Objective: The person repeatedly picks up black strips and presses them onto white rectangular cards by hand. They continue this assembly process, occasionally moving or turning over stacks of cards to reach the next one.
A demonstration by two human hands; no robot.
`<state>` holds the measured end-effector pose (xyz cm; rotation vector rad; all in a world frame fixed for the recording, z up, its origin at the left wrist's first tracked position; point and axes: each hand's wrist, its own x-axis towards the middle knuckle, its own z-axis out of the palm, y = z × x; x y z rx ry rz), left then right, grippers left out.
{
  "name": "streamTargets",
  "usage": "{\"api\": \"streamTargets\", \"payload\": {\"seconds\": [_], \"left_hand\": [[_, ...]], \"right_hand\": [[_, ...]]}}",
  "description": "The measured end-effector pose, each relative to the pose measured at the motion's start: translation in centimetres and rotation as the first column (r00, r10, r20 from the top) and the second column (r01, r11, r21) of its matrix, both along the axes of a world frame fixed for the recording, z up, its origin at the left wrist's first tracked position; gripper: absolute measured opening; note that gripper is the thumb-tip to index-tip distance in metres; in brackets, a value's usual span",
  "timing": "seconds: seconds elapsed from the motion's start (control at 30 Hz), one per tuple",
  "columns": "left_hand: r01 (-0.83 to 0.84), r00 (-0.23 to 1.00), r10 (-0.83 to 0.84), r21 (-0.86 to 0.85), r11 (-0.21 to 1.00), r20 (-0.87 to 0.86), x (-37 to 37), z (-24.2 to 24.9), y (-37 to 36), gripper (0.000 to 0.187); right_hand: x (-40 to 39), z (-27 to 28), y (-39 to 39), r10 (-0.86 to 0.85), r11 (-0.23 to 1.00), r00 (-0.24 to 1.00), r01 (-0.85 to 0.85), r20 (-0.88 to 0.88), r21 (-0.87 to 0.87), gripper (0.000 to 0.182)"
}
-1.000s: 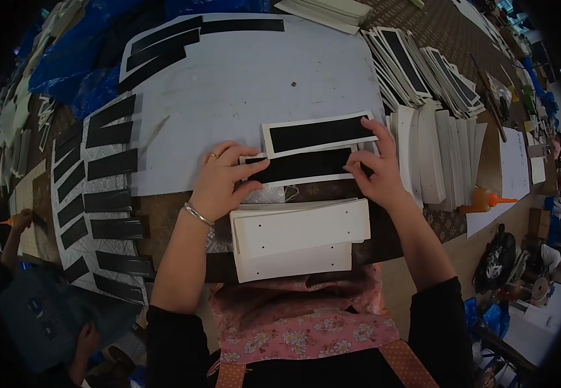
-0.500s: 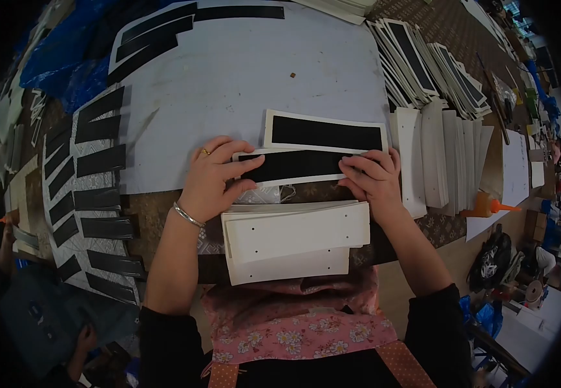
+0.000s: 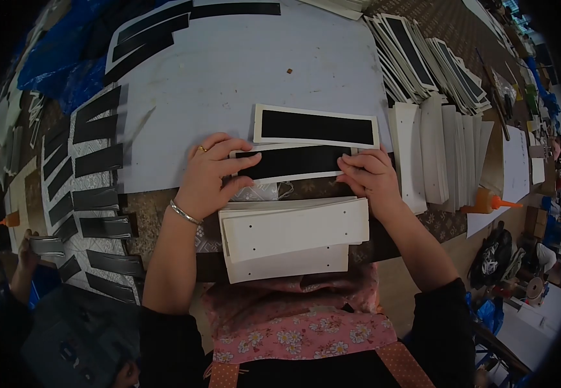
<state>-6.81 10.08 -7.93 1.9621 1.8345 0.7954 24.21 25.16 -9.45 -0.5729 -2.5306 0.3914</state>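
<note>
A white card with a black strip on it (image 3: pixel 300 161) lies between my hands at the front edge of the white sheet. My left hand (image 3: pixel 212 171) grips its left end, index finger on the black strip and thumb at the near edge. At the right end, my right hand (image 3: pixel 372 174) has its bent fingers and thumb closed on the card. Just beyond lies a second white card with a black strip (image 3: pixel 317 127), touching or overlapping the far edge of the first. Closer to my body is a stack of white cards with small holes (image 3: pixel 293 229).
Black strips (image 3: pixel 99 159) lie in rows at the left, more (image 3: pixel 235 10) at the far edge. Stacked cards (image 3: pixel 410 155) and an orange glue bottle (image 3: pixel 487 201) are on the right. At far left, a co-worker's hand (image 3: pixel 27 249) holds a dark strip.
The farther card has shifted slightly left and away from me. My hands keep nearly the same place on the nearer card. The co-worker's hand at far left has moved, with a strip.
</note>
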Motion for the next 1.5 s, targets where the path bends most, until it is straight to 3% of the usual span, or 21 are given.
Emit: {"api": "streamTargets", "payload": {"seconds": [0.2, 0.3, 0.37, 0.43, 0.47, 0.5, 0.53, 0.57, 0.63, 0.7, 0.8, 0.87, 0.9, 0.97, 1.0, 1.07, 1.1, 1.17, 1.23, 1.37, 1.5], "left_hand": [[0.004, 0.999, -0.005, -0.002, 1.000, -0.035, 0.0, 0.2, -0.1, 0.043], [0.006, 0.999, -0.006, 0.013, 1.000, -0.033, -0.1, 0.0, -0.2, 0.043], [0.001, 0.999, 0.000, 0.024, 1.000, -0.035, -0.2, -0.3, -0.1, 0.042], [0.014, 1.000, -0.014, 0.005, 1.000, 0.028, -0.4, -0.4, 0.0, 0.036], [-0.004, 1.000, 0.004, 0.001, 1.000, 0.017, -0.6, -0.8, 0.2, 0.036], [0.034, 0.998, -0.036, 0.043, 0.999, 0.060, -0.9, -1.1, 0.4, 0.034], [0.074, 0.992, -0.083, 0.088, 0.993, 0.100, -1.0, -0.9, 0.4, 0.032], [0.063, 0.994, -0.071, 0.086, 0.994, 0.086, -0.8, -0.4, 0.1, 0.032], [-0.115, 0.891, 0.104, -0.002, 0.993, 0.442, -0.2, 1.3, -0.8, 0.030], [-0.133, 0.890, 0.099, 0.047, 0.990, 0.445, -0.3, 3.3, -2.1, 0.026], [-0.140, 0.923, 0.083, 0.126, 0.982, 0.376, -0.5, 6.0, -4.1, 0.027], [-0.176, 0.984, 0.170, 0.144, 0.974, 0.054, -1.2, 7.2, -5.1, 0.037], [-0.175, 0.984, 0.169, 0.149, 0.973, 0.051, -1.6, 6.7, -5.3, 0.037], [-0.375, 0.843, 0.388, 0.110, 0.920, -0.373, -2.7, 4.7, -5.2, 0.061], [-0.372, 0.842, 0.387, 0.116, 0.921, -0.376, -2.9, 4.1, -5.2, 0.061], [-0.563, 0.715, 0.409, -0.121, 0.817, -0.567, -3.2, 3.3, -5.0, 0.089], [-0.563, 0.713, 0.411, -0.115, 0.818, -0.568, -3.3, 3.9, -4.7, 0.089], [-0.606, 0.748, 0.378, -0.328, 0.725, -0.545, -3.5, 5.3, -4.1, 0.104], [-0.608, 0.748, 0.368, -0.347, 0.714, -0.552, -3.6, 5.2, -3.7, 0.103], [-0.592, 0.771, 0.358, -0.383, 0.710, -0.527, -3.6, 4.8, -3.5, 0.106], [-0.609, 0.769, 0.413, -0.366, 0.703, -0.487, -4.1, 5.1, -4.6, 0.107]], "right_hand": [[0.0, 0.1, 0.1, 0.021, 1.000, 0.999, -0.020, -0.035, 0.013, 0.033], [-0.2, 2.1, 0.1, -0.034, 0.995, 0.998, 0.029, 0.051, 0.093, 0.033], [0.1, 2.9, 0.6, -0.081, 0.994, 0.996, 0.083, 0.041, -0.065, 0.031], [-0.3, 3.1, 2.3, -0.069, 0.995, 0.997, 0.067, -0.022, -0.074, 0.040], [-0.9, 3.6, 2.8, -0.138, 0.990, 0.988, 0.137, 0.071, 0.015, 0.048], [-1.3, 3.8, 3.3, -0.213, 0.974, 0.965, 0.198, 0.153, 0.110, 0.057], [-1.0, 3.4, 4.1, -0.190, 0.982, 0.930, 0.175, 0.316, 0.077, 0.065], [-0.9, 3.5, 4.6, -0.179, 0.984, 0.936, 0.164, 0.303, 0.074, 0.065], [-1.4, 4.2, 5.4, -0.117, 0.977, 0.927, 0.173, 0.357, -0.127, 0.059], [-1.8, 5.3, 5.0, -0.116, 0.963, 0.952, 0.177, 0.283, -0.202, 0.060], [-1.6, 6.7, 3.6, -0.109, 0.947, 0.973, 0.164, 0.203, -0.277, 0.063], [-1.7, 7.0, 2.8, -0.093, 0.952, 0.978, 0.142, 0.185, -0.272, 0.065], [-1.8, 7.0, 2.5, -0.007, 0.941, 0.978, 0.077, 0.207, -0.330, 0.067], [-2.0, 6.6, 1.9, 0.076, 0.924, 0.973, 0.014, 0.219, -0.382, 0.068], [-2.1, 6.2, 1.5, 0.078, 0.945, 0.969, 0.003, 0.235, -0.327, 0.069], [-1.9, 6.5, 1.1, 0.078, 0.964, 0.965, -0.010, 0.249, -0.264, 0.070], [-1.6, 6.8, 1.0, 0.032, 0.970, 0.983, 0.014, 0.182, -0.244, 0.069], [-0.9, 7.6, 0.4, -0.017, 0.974, 0.993, 0.042, 0.113, -0.223, 0.067], [-0.1, 9.0, -0.5, -0.109, 0.945, 0.994, 0.109, 0.016, -0.308, 0.060], [0.9, 11.0, -4.2, -0.124, 0.951, 0.991, 0.106, -0.042, -0.291, 0.054], [0.8, 11.2, -7.5, -0.090, 0.936, 0.976, 0.015, -0.197, -0.352, 0.050]]}}
